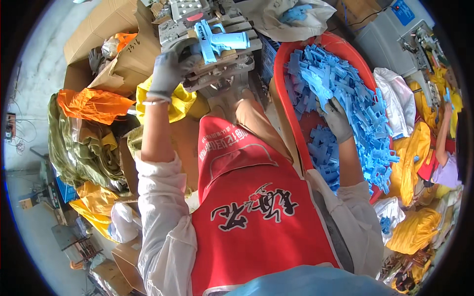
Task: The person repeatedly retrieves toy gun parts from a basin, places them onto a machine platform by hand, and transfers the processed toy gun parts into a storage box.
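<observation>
My left hand (172,69), in a grey glove, is at a bench-mounted metal fixture (217,71). Its fingers curl against the left edge of a light-blue plastic toy pistol (210,42) that lies on the fixture. My right hand (338,121), also gloved in grey, reaches into a long red tub (280,74). Several light-blue plastic pieces (365,108) are heaped in that tub. Between the right fingers is the lower end of a larger blue toy pistol piece (317,81); part of the grip is hidden by the glove.
An open cardboard box (111,44) stands left of the fixture, near orange sacking (94,106) and a yellow bag (182,103). A whitish sack (291,22) sits beyond the tub. At far right, another person's arm (443,133) reaches toward a similar machine.
</observation>
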Demonstrator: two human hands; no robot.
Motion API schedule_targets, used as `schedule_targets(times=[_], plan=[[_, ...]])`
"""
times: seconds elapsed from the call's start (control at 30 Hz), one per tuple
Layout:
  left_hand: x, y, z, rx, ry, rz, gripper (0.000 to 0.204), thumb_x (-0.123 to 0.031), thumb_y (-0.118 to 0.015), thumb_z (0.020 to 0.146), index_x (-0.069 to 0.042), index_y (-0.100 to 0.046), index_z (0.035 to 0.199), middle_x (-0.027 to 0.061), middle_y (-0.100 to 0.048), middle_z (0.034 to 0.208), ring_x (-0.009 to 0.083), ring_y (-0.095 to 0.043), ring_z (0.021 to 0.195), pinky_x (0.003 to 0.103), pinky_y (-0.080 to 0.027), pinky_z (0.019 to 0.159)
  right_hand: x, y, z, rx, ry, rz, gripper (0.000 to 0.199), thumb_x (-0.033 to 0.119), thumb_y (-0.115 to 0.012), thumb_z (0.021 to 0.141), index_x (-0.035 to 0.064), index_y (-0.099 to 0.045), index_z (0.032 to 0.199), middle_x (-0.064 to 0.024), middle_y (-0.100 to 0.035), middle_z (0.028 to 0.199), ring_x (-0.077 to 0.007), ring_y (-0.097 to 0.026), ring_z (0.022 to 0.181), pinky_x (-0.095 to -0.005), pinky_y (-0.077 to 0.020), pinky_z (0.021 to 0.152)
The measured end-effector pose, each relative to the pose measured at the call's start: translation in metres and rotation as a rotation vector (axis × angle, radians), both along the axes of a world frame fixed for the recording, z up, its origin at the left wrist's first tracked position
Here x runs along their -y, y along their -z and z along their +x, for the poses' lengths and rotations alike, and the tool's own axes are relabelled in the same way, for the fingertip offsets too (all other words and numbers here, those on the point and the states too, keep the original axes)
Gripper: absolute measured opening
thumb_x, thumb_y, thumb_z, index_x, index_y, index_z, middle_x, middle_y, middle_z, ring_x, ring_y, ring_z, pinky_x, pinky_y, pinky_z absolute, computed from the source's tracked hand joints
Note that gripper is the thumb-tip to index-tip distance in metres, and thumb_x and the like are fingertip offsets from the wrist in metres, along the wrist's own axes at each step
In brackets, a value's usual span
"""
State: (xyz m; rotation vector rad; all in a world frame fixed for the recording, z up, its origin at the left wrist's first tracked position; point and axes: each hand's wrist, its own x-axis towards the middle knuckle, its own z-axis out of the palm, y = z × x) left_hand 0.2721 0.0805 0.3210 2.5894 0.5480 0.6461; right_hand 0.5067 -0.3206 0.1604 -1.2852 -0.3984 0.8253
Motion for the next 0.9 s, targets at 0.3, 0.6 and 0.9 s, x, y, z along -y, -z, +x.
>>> schedule_targets(times=[0.3, 0.6, 0.9], plan=[[-0.006, 0.009, -0.060, 0.336, -0.160, -0.069, 0.032, -0.013, -0.070, 0.082, -0.006, -0.064, 0.113, 0.0053, -0.069, 0.098, 0.0110, -0.065, 0.087, 0.026, -0.050, 0.079, -0.141, -0.104, -0.025, 0.653, -0.047, 0.102, 0.044, 0.013, -0.060, 0.090, 0.0038, -0.049, 0.132, -0.0075, -0.058, 0.121, -0.0174, -0.056, 0.111, -0.0283, -0.0424, 0.096], [0.015, 0.110, -0.277, 0.257, -0.781, -0.278, 0.030, -0.023, -0.065, 0.087, -0.005, -0.067, 0.111, 0.0047, -0.068, 0.100, 0.0119, -0.061, 0.085, 0.027, -0.049, 0.079, -0.254, -0.132, -0.025, 1.546, -0.231, 0.073, 0.044, 0.012, -0.064, 0.082, 0.0143, -0.057, 0.125, -0.0123, -0.057, 0.123, -0.0325, -0.054, 0.111, -0.0390, -0.0436, 0.096], [0.040, 0.146, -0.287, 0.065, -0.875, -0.479, 0.034, -0.017, -0.058, 0.094, 0.001, -0.057, 0.123, 0.0127, -0.063, 0.118, 0.0220, -0.059, 0.105, 0.031, -0.045, 0.092, -0.198, -0.166, -0.038, 1.592, 0.011, 0.177, 0.040, 0.029, -0.061, 0.088, 0.0057, -0.057, 0.120, -0.0195, -0.065, 0.099, -0.0334, -0.062, 0.095, -0.0398, -0.0487, 0.083]])
